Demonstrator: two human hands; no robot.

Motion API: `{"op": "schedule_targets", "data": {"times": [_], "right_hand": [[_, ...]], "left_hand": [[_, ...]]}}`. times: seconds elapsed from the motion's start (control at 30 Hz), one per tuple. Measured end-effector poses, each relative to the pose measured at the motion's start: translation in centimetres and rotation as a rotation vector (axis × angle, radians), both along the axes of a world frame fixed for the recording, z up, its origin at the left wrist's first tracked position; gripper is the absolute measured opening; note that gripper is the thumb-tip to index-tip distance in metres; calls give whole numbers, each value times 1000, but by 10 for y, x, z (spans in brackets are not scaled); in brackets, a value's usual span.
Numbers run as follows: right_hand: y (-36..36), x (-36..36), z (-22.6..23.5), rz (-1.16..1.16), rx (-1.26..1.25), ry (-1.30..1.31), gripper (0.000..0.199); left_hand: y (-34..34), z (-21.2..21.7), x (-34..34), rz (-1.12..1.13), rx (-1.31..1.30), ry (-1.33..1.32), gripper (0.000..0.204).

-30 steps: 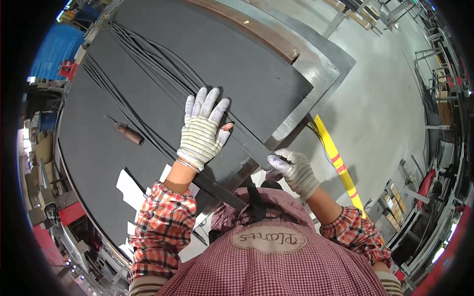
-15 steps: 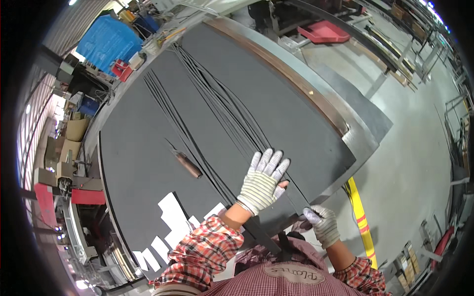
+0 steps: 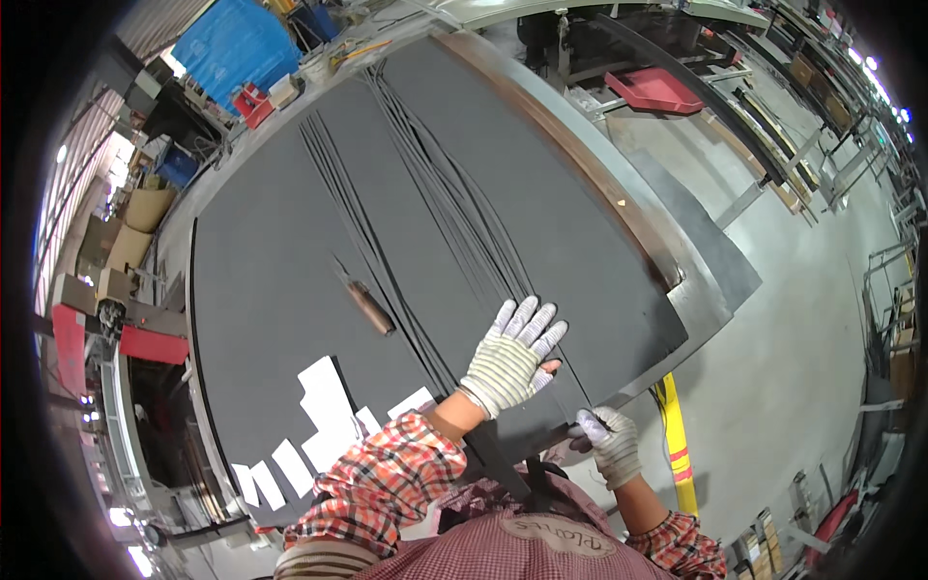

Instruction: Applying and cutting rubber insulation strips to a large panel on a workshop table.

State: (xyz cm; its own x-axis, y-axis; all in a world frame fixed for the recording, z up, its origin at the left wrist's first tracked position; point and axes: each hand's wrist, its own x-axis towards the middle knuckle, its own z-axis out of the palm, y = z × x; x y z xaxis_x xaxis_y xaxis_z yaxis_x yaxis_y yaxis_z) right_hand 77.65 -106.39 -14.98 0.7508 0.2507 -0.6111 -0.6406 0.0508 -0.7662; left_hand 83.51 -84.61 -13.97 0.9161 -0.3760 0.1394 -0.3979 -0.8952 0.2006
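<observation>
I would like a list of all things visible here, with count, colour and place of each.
dark sheet: one, dark grey, covers the table
thin strips: several, dark grey, lying lengthwise on the sheet
knife: one, brown handle, on the sheet left of the strips
paper pieces: several, white, near edge of the sheet
red tray: one, red, far right
blue cover: one, blue, far left
yellow bar: one, yellow, on the floor at right
left hand: striped glove, flat on the sheet
right hand: white glove, at the sheet's edge

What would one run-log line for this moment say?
left hand: flat on dark sheet | right hand: gripping sheet's near edge | knife: lying on sheet, untouched | white pieces: at near-left
</observation>
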Motion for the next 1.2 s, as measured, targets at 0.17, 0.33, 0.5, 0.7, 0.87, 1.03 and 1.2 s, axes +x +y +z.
{"op": "schedule_targets", "data": {"times": [0.17,0.33,0.5,0.7,0.87,1.03,1.2], "right_hand": [[1,1,-6,64,-88,-67,28],[-17,-11,-8,232,5,44,26],[5,-40,10,854,-94,-339,47],[27,-63,63,827,333,-105,15],[24,-95,91,1100,372,-326,17],[82,-100,91,900,333,-202,47],[186,-94,108,407,878,244,47]], "left_hand": [[-2,18,-1,-31,-32,-16,55],[5,49,-62,167,-565,-95,45],[-3,62,-188,761,-1273,387,25],[-57,82,-241,805,-1877,541,41],[-29,114,-244,597,-2024,470,39],[-9,134,-309,541,-1152,-16,35],[57,107,-428,412,-941,645,26]]}}
